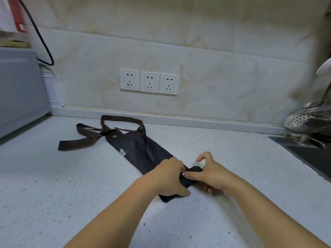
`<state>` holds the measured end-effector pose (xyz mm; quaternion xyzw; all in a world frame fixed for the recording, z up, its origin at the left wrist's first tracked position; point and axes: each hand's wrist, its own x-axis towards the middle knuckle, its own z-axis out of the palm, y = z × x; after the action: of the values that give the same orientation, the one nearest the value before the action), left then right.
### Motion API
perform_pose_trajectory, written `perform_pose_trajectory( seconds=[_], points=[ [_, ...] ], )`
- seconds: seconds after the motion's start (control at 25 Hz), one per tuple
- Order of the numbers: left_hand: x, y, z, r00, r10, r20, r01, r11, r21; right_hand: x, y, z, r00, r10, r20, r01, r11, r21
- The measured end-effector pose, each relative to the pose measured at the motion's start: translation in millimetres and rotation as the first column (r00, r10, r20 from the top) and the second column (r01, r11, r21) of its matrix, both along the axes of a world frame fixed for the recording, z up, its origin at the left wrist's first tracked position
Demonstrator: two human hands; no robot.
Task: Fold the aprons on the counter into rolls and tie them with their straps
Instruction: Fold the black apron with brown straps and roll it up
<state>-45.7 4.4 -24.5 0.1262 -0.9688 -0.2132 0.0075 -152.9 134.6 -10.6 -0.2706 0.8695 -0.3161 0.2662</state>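
A dark apron (pixel 139 149), folded lengthwise into a narrow strip, lies diagonally on the white speckled counter (pixel 53 185). Its brown straps (pixel 84 138) and neck loop spread out at the far left end. The near end is curled into a small roll (pixel 194 170). My left hand (pixel 169 176) presses on and grips the near end of the apron from the left. My right hand (pixel 209 174) grips the roll from the right, thumb laid across it and forefinger raised.
A grey appliance (pixel 19 90) stands at the left, with a black cable (pixel 43 43) hanging above it. Three wall sockets (pixel 149 81) sit on the tiled backsplash. At the right are a metal colander (pixel 308 120) and a dark sink (pixel 311 156).
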Motion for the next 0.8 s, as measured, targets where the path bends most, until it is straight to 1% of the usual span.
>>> perform_pose_trajectory(
  seconds=[0.12, 0.2, 0.28, 0.4, 0.6, 0.64, 0.72, 0.76, 0.8],
  points=[
    [18, -8, -2, 0.999, -0.026, -0.043, 0.03, 0.995, 0.092, 2, 2, 5, 0.968, 0.217, -0.13, -0.218, 0.976, 0.005],
    [33, -15, -4, 0.996, -0.024, -0.087, 0.037, 0.987, 0.156, 9, 1, 4, 0.923, 0.356, -0.147, -0.358, 0.934, 0.016],
    [51, -22, -4, 0.993, -0.002, -0.116, 0.023, 0.984, 0.177, 20, -4, 0, 0.877, 0.449, -0.172, -0.453, 0.891, 0.021],
    [80, -27, -7, 0.985, 0.039, -0.168, -0.02, 0.994, 0.111, 33, -15, -3, 0.843, 0.481, -0.241, -0.493, 0.87, 0.016],
    [124, -26, -30, 0.932, 0.103, -0.347, -0.151, 0.982, -0.113, 58, -28, 0, 0.842, 0.503, -0.198, -0.493, 0.864, 0.101],
    [128, -29, -34, 0.928, 0.124, -0.351, -0.183, 0.973, -0.142, 64, -29, -3, 0.853, 0.489, -0.181, -0.483, 0.872, 0.077],
    [131, -37, -36, 0.939, 0.16, -0.304, -0.209, 0.969, -0.134, 73, -29, -9, 0.882, 0.432, -0.189, -0.445, 0.895, -0.031],
    [130, -40, -34, 0.949, 0.162, -0.271, -0.199, 0.973, -0.115, 76, -30, -11, 0.882, 0.402, -0.244, -0.429, 0.901, -0.067],
    [126, -43, -31, 0.958, 0.164, -0.237, -0.189, 0.978, -0.086, 76, -30, -11, 0.863, 0.382, -0.33, -0.426, 0.902, -0.071]
  ],
)
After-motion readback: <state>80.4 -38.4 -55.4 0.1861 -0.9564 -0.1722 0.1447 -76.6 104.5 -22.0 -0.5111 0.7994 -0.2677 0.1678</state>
